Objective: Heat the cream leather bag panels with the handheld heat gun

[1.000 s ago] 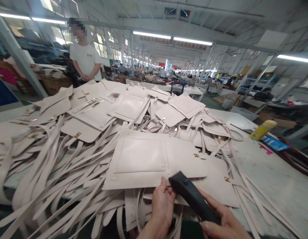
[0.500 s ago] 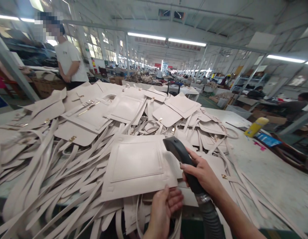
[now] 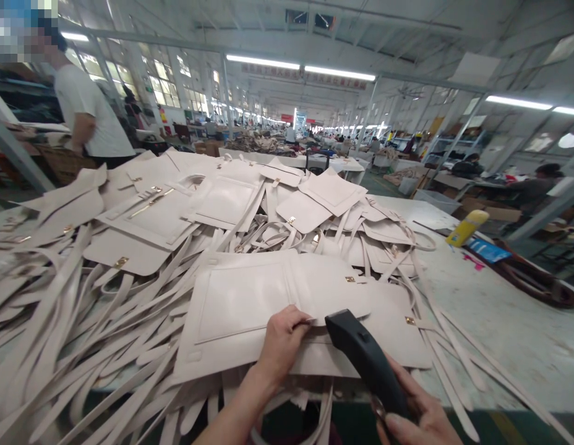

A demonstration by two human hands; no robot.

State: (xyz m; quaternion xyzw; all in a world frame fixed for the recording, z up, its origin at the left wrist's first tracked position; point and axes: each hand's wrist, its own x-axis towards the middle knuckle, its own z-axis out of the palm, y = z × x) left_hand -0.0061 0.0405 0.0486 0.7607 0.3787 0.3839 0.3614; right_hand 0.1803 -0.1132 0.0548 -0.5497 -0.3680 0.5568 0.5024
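A beige bag panel (image 3: 245,303) lies flat in front of me, with its flap (image 3: 331,281) spread to the right and a small gold clasp on it. My left hand (image 3: 283,337) is closed at the near edge of the flap, pinching it between thumb and fingers. In my right hand (image 3: 412,405) is a black curved hose nozzle (image 3: 364,349), its flat tip just right of the left hand, close to the flap's lower edge. The lower end of the nozzle is partly hidden by the right hand.
Beige bag pieces (image 3: 222,198) are heaped across the table (image 3: 514,334), with long straps (image 3: 124,346) trailing over the near edge. A yellow bottle (image 3: 467,227) and a dark brown strap coil (image 3: 537,281) lie to the right. A person in a white shirt (image 3: 92,117) stands behind, left.
My left hand has gone from below the panel to gripping the flap edge. The flap now lies spread out rightward. My right hand has drawn the nozzle down and right.
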